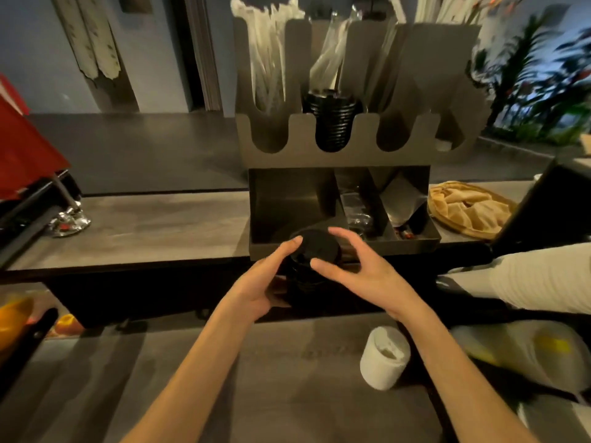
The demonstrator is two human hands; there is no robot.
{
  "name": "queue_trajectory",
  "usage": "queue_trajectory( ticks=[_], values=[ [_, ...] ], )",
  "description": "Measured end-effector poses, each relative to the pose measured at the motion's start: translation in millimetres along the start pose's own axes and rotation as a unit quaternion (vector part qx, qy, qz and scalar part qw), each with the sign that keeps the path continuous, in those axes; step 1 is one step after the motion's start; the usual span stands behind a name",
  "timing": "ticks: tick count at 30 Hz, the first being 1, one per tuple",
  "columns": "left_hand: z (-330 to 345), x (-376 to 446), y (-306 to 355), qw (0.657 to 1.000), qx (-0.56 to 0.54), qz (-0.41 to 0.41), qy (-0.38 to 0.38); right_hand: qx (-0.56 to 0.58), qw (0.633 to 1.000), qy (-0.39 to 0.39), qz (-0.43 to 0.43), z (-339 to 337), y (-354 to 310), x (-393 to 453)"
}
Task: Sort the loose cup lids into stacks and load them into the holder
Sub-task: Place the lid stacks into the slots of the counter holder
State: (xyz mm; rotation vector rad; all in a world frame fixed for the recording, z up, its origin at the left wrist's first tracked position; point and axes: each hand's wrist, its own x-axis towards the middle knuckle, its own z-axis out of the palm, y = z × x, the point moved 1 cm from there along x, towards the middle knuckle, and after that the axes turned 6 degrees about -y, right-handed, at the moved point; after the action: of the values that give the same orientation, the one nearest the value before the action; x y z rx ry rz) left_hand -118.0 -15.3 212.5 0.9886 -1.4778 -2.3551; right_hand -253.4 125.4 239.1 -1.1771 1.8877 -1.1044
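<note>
A stack of black cup lids (315,251) is held in front of the metal holder's lower tray (345,243). My left hand (268,282) grips the stack from the left and below, fingers curled round its side. My right hand (358,266) touches the top lid from the right, thumb and fingers spread round its rim. Another stack of black lids (331,123) stands in the second slot of the metal holder (351,161). The slots to its left and right look empty.
Wrapped straws (268,59) fill the holder's back compartments. The tray's right sections hold packets and napkins. A woven basket (470,209) sits to the right, a white lidded cup (383,358) lies on the near counter, and crumpled foil (68,220) lies at left.
</note>
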Motion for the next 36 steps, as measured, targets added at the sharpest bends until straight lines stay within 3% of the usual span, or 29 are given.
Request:
queue_trajectory(
  ticks=[2,6,10,13,18,25,30,36],
  values=[
    [6,-17,25,1.000,-0.010,0.028,0.000,-0.074,0.993,0.001,-0.095,-8,-33,-10],
    [17,-53,72,0.995,0.000,0.101,-0.023,-0.157,0.967,0.014,-0.200,-19,-84,-10],
    [24,-83,112,0.983,-0.022,0.184,-0.005,-0.153,0.946,0.061,-0.278,-33,-129,2],
    [22,-88,137,0.964,-0.137,0.227,0.029,-0.139,0.940,0.072,-0.304,-51,-164,17],
    [26,-74,170,0.926,-0.280,0.247,0.053,-0.092,0.955,0.012,-0.282,-75,-219,45],
    [36,-58,182,0.883,-0.353,0.308,0.036,-0.087,0.953,0.057,-0.284,-83,-247,94],
    [37,-40,178,0.889,-0.332,0.314,0.016,-0.098,0.960,0.018,-0.262,-95,-246,125],
    [31,-24,174,0.897,-0.317,0.308,0.017,-0.218,0.952,-0.061,-0.206,-113,-251,145]
  ],
)
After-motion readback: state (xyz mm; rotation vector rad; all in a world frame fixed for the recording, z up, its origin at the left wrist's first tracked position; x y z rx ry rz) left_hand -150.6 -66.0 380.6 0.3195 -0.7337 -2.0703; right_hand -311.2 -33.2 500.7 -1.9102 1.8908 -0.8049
